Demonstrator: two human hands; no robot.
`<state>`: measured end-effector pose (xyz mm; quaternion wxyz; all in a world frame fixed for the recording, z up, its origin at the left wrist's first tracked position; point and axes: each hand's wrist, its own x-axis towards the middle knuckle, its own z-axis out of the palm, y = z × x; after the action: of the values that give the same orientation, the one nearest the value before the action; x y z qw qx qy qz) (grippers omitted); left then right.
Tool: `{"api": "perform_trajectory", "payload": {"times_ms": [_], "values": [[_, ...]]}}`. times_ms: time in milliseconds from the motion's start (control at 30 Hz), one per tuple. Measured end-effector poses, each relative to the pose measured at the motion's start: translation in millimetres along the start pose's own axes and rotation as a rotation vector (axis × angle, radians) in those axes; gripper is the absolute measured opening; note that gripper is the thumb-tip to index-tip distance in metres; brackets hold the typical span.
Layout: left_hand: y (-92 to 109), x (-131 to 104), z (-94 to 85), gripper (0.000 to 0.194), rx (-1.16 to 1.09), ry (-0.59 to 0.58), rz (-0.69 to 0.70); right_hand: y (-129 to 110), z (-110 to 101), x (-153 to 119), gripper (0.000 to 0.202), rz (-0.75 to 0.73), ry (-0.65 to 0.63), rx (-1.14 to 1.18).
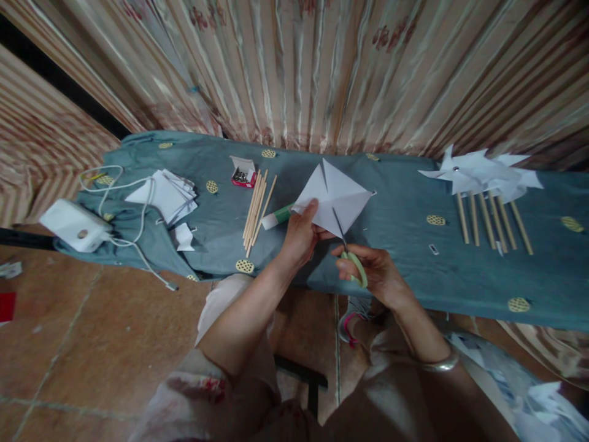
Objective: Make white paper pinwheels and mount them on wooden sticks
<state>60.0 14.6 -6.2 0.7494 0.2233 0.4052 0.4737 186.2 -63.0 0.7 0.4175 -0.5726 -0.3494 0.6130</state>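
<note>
A square of white paper [347, 193] is pinched in my left hand [301, 233], the thumb on top and fingers beneath. One slit runs in from its far corner toward the middle. My right hand [370, 270] grips scissors [358, 270] with light green handles, and their blades meet the paper's near corner. Just left of the paper lies a glue stick [277, 217] with a white cap and green label, partly covered by my left hand. Beside it several thin wooden sticks [254, 212] lie in a loose bundle.
A small red box of metal pins [243, 173] stands open behind the sticks. At left are stacked white paper pieces [168, 193], a paper scrap [183, 237] and a white power adapter [78, 224] with cables. Several paper pinwheels [490, 175] on sticks lie at right on the teal cloth [400, 258].
</note>
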Motion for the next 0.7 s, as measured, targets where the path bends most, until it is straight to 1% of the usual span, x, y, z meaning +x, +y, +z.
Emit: {"api": "perform_trajectory", "payload": {"times_ms": [200, 433, 567, 700], "values": [[-0.6, -0.2, 0.1, 0.022, -0.005, 0.004, 0.000, 0.3, -0.8, 0.0, 0.046, 0.009, 0.001, -0.014], [-0.2, -1.6, 1.1, 0.025, 0.027, 0.019, -0.004, 2.9, -3.0, 0.8, 0.042, -0.039, -0.031, -0.037], [1.1, -2.8, 2.5, 0.023, 0.020, 0.010, -0.010, 0.9, -2.1, 0.2, 0.043, -0.004, -0.010, -0.019], [1.8, -3.3, 2.8, 0.020, 0.028, 0.030, -0.008, -0.7, 0.4, 0.2, 0.044, 0.034, 0.019, 0.024]]}}
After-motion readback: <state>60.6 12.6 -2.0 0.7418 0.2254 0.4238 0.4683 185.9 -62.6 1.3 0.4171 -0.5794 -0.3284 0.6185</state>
